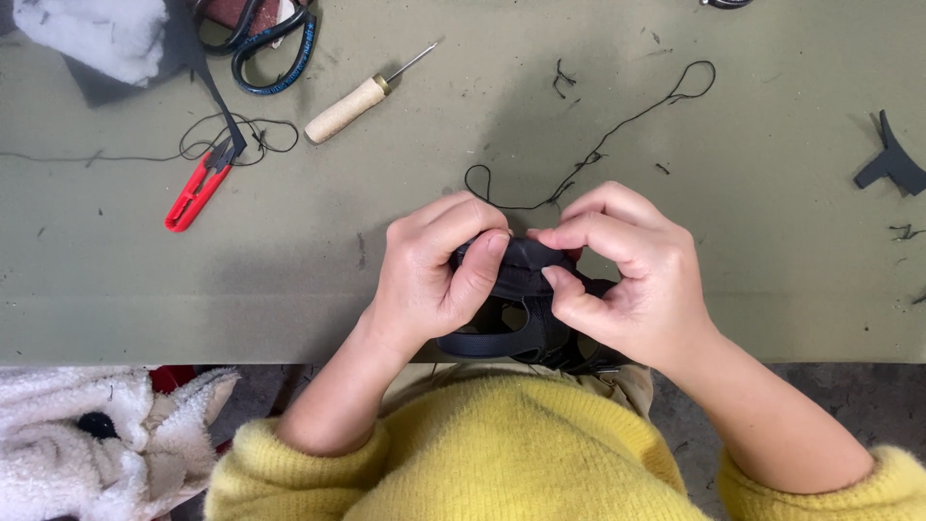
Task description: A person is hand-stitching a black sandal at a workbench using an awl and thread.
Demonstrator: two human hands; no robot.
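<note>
I see a black strappy piece [521,289], matte and leathery with looped bands and cut-out openings, held just above the near edge of the table [772,241], at 6 o'clock in my view. The left hand [429,275] curls over its left end, fingers bent and the thumb pressed against the dark band, so that grip is clamped on the piece. The right hand [627,280] arches over from 3 o'clock, its forefinger and thumb pinched together on the top edge of the same piece, wrist cocked upward; that grip is also closed on it. A thin black thread [617,125] runs from between the hands up toward 1 o'clock, ending in a loose loop on the dull olive, felt-like table surface (scattered with short thread scraps). At 10 o'clock lies a red plastic thread snipper [198,188] with a tangle of dark thread beside it, and just past it an awl [359,101] with a pale wooden handle and a slim metal spike. Black-handled scissors [270,48] sit at 11 o'clock, near a white fluffy wad [96,34]. A flat black cut-out shape [892,164] rests at 2 o'clock. The sleeves are fuzzy yellow knit [502,453], pushed up the forearms.
</note>
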